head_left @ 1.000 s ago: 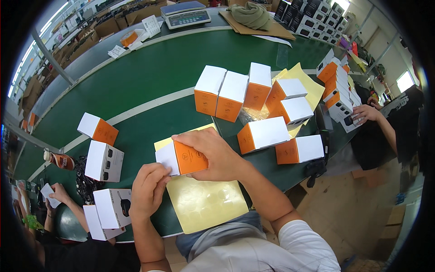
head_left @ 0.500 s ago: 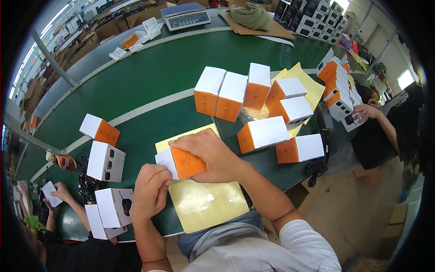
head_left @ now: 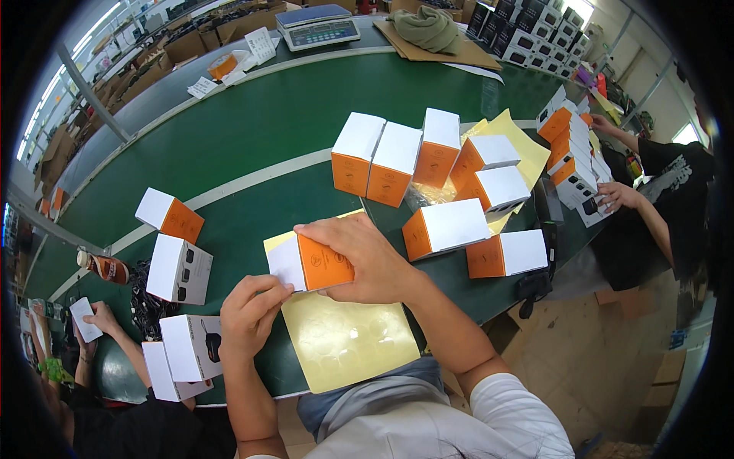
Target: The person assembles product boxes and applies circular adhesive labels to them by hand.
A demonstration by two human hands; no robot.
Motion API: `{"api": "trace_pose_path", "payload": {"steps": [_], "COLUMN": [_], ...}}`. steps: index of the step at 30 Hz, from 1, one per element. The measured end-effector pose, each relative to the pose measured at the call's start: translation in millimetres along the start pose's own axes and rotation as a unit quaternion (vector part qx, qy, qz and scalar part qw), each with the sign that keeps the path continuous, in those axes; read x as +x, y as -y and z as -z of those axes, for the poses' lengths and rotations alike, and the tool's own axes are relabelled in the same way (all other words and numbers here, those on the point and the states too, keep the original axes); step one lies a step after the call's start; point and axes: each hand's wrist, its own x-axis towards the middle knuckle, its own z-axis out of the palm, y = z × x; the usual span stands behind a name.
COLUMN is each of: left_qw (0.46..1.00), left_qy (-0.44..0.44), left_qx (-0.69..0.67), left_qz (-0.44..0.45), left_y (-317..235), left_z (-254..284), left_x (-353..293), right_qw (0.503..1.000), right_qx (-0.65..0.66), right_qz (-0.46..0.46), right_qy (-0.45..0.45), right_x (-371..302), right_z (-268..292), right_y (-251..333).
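Observation:
My right hand [head_left: 375, 260] wraps over a small white and orange carton [head_left: 327, 264], thumb along its top edge and fingers down the far side. My left hand [head_left: 256, 310] is closed, thumb and forefinger pressed together at the carton's near left corner. Whatever lies in that pinch, if anything, is too small to make out. Below the carton a yellow sheet of round clear stickers [head_left: 348, 344] lies on the green table. Another yellow sheet [head_left: 277, 240] shows partly behind the carton.
Several similar cartons [head_left: 447, 226] stand right of my hands; more [head_left: 180, 269] stand on the left beside black cables [head_left: 147, 302] and a bottle [head_left: 104, 266]. Co-workers' hands are at left [head_left: 101, 317] and right [head_left: 621, 197]. A scale [head_left: 318, 29] sits at the back.
My left finger and thumb have shifted slightly at the carton's corner, the hand opening a little from a tighter curl. The carton has turned slightly. At right, a co-worker's other arm has reached in.

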Motion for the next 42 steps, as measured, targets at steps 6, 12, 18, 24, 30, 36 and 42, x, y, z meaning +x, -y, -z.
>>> {"api": "trace_pose_path", "payload": {"steps": [6, 12, 18, 24, 30, 36, 42], "left_qw": [1.0, 0.997, 0.996, 0.996, 0.997, 0.999, 0.999], "left_qy": [0.016, 0.072, 0.061, 0.024, -0.068, -0.045, -0.029], "left_qx": [0.014, 0.04, 0.057, 0.085, 0.006, 0.009, 0.006], "left_qz": [-0.012, -0.001, 0.007, 0.009, 0.03, 0.027, 0.021], "left_y": [-5.3, -10.4, -7.8, -4.9, -7.9, -7.3, -9.0], "left_z": [5.1, 3.7, -5.2, -14.8, -19.4, -8.4, 0.8], "left_x": [1.2, 4.3, -0.2, -4.3, -2.3, -0.5, 0.9], "right_qw": [0.999, 0.999, 0.999, 0.999, 0.999, 0.999, 0.999], "right_qx": [-0.002, -0.01, -0.012, -0.015, -0.001, 0.01, 0.021], "right_qz": [0.039, 0.039, 0.039, 0.03, 0.023, 0.001, 0.018], "right_qy": [0.002, -0.007, 0.004, -0.015, -0.031, -0.031, -0.023], "right_x": [0.7, 0.1, 0.4, 0.7, -0.6, -0.2, 0.2], "right_z": [-3.1, -4.3, -5.3, -5.9, -11.4, -9.5, -9.8], "right_y": [1.4, 3.3, 4.2, 4.6, 0.9, 1.3, 0.6]}}
